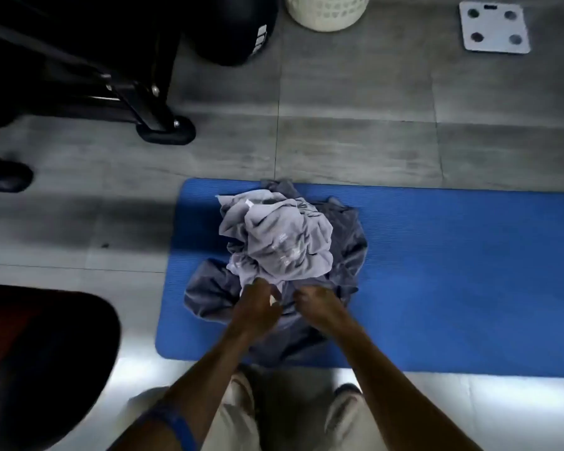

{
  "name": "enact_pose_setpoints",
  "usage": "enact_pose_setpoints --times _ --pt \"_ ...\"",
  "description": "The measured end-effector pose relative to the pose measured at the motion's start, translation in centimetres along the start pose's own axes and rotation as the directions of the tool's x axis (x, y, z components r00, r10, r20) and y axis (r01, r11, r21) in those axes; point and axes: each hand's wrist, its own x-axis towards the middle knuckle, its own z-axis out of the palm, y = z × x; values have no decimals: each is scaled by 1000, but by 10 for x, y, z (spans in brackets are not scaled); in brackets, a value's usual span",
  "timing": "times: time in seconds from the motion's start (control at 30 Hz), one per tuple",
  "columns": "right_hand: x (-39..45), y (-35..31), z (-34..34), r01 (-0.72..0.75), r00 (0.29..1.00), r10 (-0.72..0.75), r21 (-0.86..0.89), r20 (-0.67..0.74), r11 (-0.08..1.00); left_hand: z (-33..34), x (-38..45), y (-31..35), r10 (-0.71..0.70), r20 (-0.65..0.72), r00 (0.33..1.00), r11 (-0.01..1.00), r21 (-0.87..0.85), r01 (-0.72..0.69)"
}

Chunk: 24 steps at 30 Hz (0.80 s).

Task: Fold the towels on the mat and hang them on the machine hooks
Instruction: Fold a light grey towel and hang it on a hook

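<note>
A crumpled heap of towels lies on the left part of a blue mat [453,271]. A pale lilac-grey towel [280,239] sits on top of a darker grey towel [209,291] that spreads out underneath. Both my hands reach down to the near edge of the heap. My left hand [256,304] has its fingers curled at the lower edge of the pale towel. My right hand [316,304] is bunched on the dark towel's fabric close beside it. The black machine frame [144,92] stands at the upper left, its foot on the floor; no hooks are visible.
A white laundry basket [326,11] stands at the top centre and a white bathroom scale [494,27] lies at the top right on the grey tiled floor. A dark rounded object [39,359] fills the lower left. My shoes show below the mat's near edge.
</note>
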Motion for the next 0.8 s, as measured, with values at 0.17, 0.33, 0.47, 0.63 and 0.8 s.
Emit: enact_pose_setpoints --times 0.17,0.33,0.47,0.63,0.8 --pt "77 39 54 -179 983 172 -108 -69 978 76 94 -30 -6 -133 991 1000 -25 3" --pt "130 59 72 -290 894 262 -23 -363 957 108 150 -45 -35 -425 905 992 -121 -19" --pt "140 52 42 -215 869 264 161 -418 963 96 161 -47 90 -469 879 983 -103 -155" --pt "80 18 -25 -28 828 274 452 -489 892 20 116 -1 47 -524 850 929 -289 -230" --pt "-55 -24 -129 174 822 303 719 -483 673 -100 -3 87 131 -442 887 810 -469 -353"
